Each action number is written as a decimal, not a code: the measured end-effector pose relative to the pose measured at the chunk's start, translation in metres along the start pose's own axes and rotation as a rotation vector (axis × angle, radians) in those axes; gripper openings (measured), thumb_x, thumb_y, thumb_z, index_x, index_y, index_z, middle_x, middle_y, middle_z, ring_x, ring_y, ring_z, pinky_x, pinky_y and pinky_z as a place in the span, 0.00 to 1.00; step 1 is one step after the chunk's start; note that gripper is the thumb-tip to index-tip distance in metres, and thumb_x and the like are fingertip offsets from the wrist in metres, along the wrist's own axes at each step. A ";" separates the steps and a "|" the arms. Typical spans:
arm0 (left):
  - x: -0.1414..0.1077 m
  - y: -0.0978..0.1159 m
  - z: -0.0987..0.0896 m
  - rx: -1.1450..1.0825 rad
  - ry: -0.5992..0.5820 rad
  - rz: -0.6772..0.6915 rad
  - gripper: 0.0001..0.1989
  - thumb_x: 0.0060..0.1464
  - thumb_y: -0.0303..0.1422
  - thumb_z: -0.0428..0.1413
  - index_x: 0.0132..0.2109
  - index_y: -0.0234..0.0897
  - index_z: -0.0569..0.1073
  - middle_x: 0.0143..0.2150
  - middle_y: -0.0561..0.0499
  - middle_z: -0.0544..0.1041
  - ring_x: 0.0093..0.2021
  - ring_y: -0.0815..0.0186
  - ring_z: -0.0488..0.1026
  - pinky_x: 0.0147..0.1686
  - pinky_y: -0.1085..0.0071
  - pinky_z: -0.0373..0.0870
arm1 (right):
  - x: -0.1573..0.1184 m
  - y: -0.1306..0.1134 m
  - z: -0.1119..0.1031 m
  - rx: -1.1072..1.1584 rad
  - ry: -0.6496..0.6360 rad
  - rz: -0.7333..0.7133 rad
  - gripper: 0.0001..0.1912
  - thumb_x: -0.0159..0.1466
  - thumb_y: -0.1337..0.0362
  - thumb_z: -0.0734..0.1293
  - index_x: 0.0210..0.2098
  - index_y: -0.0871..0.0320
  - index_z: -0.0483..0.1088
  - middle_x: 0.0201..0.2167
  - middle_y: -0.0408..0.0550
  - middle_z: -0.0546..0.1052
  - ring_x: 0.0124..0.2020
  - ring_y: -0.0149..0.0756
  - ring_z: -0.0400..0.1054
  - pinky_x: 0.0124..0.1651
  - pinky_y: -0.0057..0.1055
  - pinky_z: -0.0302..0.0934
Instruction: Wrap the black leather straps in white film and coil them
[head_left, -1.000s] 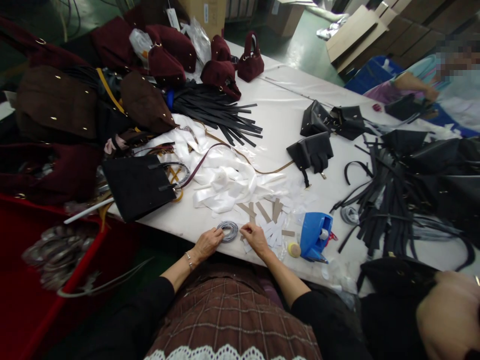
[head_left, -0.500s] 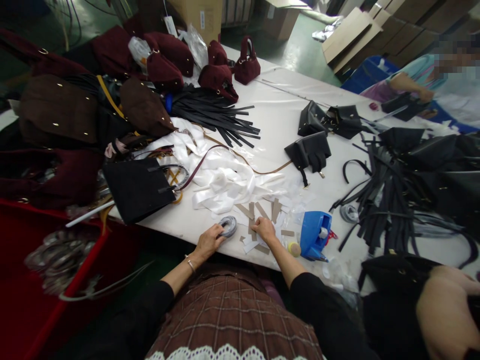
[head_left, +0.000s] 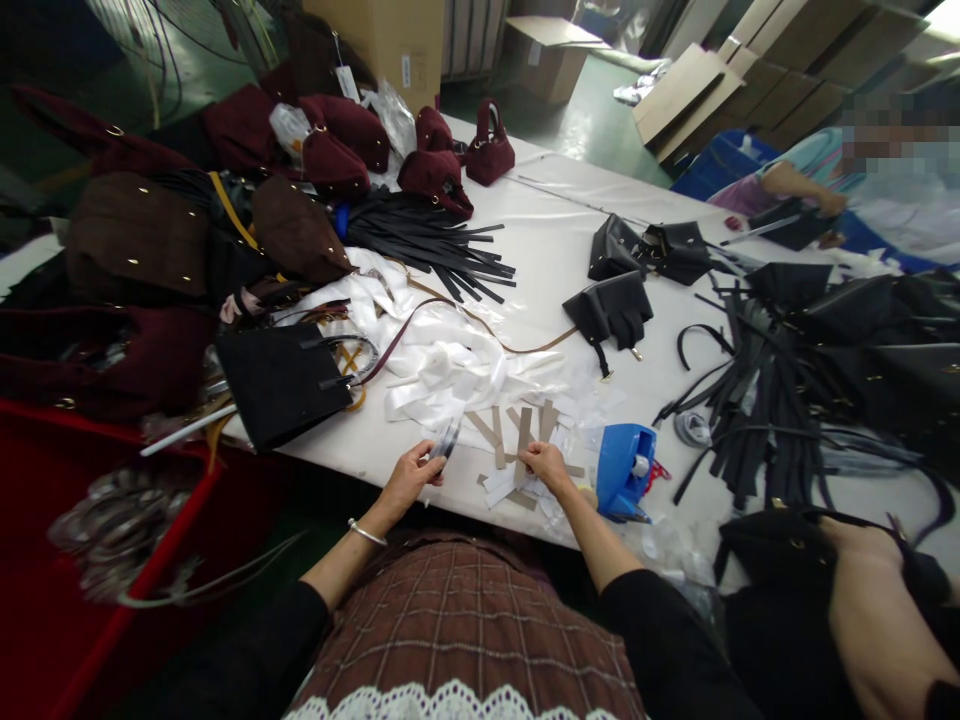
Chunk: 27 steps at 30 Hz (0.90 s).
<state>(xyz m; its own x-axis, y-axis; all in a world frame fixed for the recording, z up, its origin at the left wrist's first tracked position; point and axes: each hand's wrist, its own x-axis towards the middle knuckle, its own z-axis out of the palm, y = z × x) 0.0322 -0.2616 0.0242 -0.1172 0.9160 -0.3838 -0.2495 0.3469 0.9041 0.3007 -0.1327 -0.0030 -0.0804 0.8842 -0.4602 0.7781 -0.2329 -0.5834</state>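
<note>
My left hand is closed on a shiny grey coil, held edge-on just above the near table edge. Its exact kind I cannot make out; it looks like a wound strap or cord. In my right hand, fingers pinch the lower end of a flat grey-brown strip, which stands out upward. Around that hand lie several similar loose strips and white paper slips. A blue tape dispenser is to the right of my right hand.
White ribbon-like material is heaped beyond my hands. A black handbag and maroon bags lie left and far. Black bags and straps cover the right side. A red bin stands left. Other people's arms show at right.
My left hand has turned the coil from face-on to edge-on and shifted slightly left. My right hand has moved a little right, and the strip it pinches now stands clear of the others.
</note>
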 end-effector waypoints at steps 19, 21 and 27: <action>-0.012 -0.014 0.005 0.027 0.071 -0.007 0.18 0.47 0.45 0.61 0.38 0.36 0.72 0.24 0.57 0.70 0.26 0.68 0.70 0.32 0.71 0.72 | 0.029 -0.036 -0.001 -0.271 -0.070 -0.156 0.15 0.54 0.51 0.71 0.23 0.57 0.73 0.20 0.43 0.75 0.26 0.33 0.69 0.30 0.26 0.57; -0.011 -0.014 0.006 0.032 0.078 -0.009 0.18 0.48 0.45 0.61 0.39 0.36 0.72 0.24 0.57 0.70 0.26 0.68 0.70 0.32 0.71 0.71 | 0.032 -0.033 -0.005 -0.298 -0.005 -0.150 0.12 0.60 0.55 0.67 0.29 0.57 0.74 0.27 0.46 0.78 0.32 0.34 0.71 0.35 0.27 0.59; -0.013 -0.014 0.006 0.031 0.097 -0.043 0.19 0.46 0.45 0.62 0.39 0.36 0.72 0.24 0.57 0.70 0.25 0.68 0.70 0.32 0.71 0.72 | 0.048 -0.015 -0.025 -0.410 0.100 -0.060 0.12 0.52 0.65 0.72 0.36 0.60 0.72 0.37 0.53 0.77 0.40 0.41 0.70 0.38 0.30 0.58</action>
<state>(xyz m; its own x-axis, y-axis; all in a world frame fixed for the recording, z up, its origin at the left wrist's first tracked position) 0.0427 -0.2771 0.0175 -0.2001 0.8770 -0.4369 -0.2264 0.3925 0.8914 0.3005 -0.0764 0.0004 -0.0877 0.9308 -0.3548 0.9588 -0.0177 -0.2835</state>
